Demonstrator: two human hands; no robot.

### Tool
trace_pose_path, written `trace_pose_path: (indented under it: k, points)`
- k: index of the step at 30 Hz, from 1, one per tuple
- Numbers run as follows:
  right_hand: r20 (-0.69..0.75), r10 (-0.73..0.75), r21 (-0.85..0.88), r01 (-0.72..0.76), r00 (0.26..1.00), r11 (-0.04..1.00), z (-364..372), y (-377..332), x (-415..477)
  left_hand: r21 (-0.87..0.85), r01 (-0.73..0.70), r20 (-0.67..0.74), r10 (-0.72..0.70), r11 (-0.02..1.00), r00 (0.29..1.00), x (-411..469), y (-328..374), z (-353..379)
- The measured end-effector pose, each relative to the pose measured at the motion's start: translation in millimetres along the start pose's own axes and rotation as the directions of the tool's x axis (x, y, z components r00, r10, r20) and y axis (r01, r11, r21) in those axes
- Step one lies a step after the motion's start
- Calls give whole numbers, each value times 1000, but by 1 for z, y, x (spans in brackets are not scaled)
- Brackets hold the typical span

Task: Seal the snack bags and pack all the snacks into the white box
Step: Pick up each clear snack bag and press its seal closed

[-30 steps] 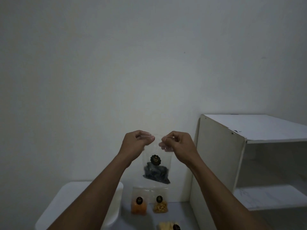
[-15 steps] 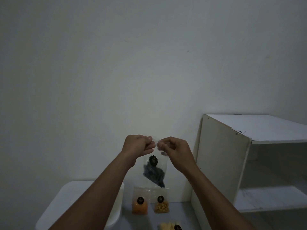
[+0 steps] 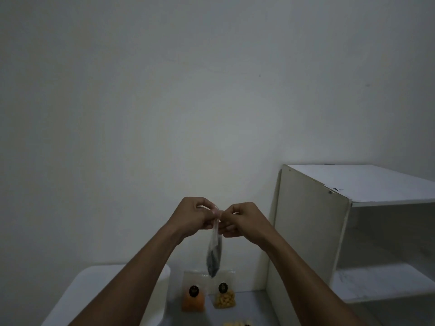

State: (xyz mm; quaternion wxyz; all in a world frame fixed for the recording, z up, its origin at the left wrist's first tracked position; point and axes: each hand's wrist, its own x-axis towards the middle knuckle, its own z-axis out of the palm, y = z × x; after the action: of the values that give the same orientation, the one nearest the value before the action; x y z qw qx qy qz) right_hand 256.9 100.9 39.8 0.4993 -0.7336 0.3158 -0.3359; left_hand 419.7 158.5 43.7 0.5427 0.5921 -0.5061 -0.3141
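Observation:
A clear snack bag with dark contents (image 3: 214,257) hangs in the air, turned edge-on to me. My left hand (image 3: 191,217) and my right hand (image 3: 242,220) both pinch its top edge, fingertips almost touching. Below it, an orange snack bag (image 3: 193,300) and a yellow snack bag (image 3: 224,298) stand against the wall, each with a black round label. Another pale yellow snack bag (image 3: 237,324) peeks in at the bottom edge. The white box (image 3: 77,290) sits at the lower left, partly hidden by my left forearm.
A white shelf unit (image 3: 310,231) stands to the right, with open shelves facing right. A plain white wall fills the upper view. The grey tabletop (image 3: 254,307) runs between the box and the shelf unit.
My hands have come closer together along the bag's top. The bag has turned from facing me to edge-on.

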Motion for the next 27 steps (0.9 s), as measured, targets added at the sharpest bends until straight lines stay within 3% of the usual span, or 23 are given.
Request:
trace_pose_path:
  k: [5,11,17,19,21,24,27]
  points:
    - [29,0,-37,1,1000,999,-2,5,5,-53,46,12,-46,998,999,3,-9,-4]
    - [66,3,74,-8,998,997,-4,12,6,-178,108,42,-102,978,994,4,-14,-5]
    - [41,-23,148,17,999,989,9,27,3,-262,88,-130,-125,961,984,11,-20,-1]
    - [38,-51,58,49,998,997,15,38,2,-287,77,-166,-129,955,978,12,-23,0]
    - [-43,-80,-8,80,996,997,19,50,7,-244,78,-191,-127,967,973,11,-30,1]
    - [-155,-40,84,54,987,995,18,62,11,29,62,-292,-51,998,955,11,-62,2]
    - [-147,16,159,8,989,987,13,76,13,73,150,-185,-134,986,973,6,-103,5]
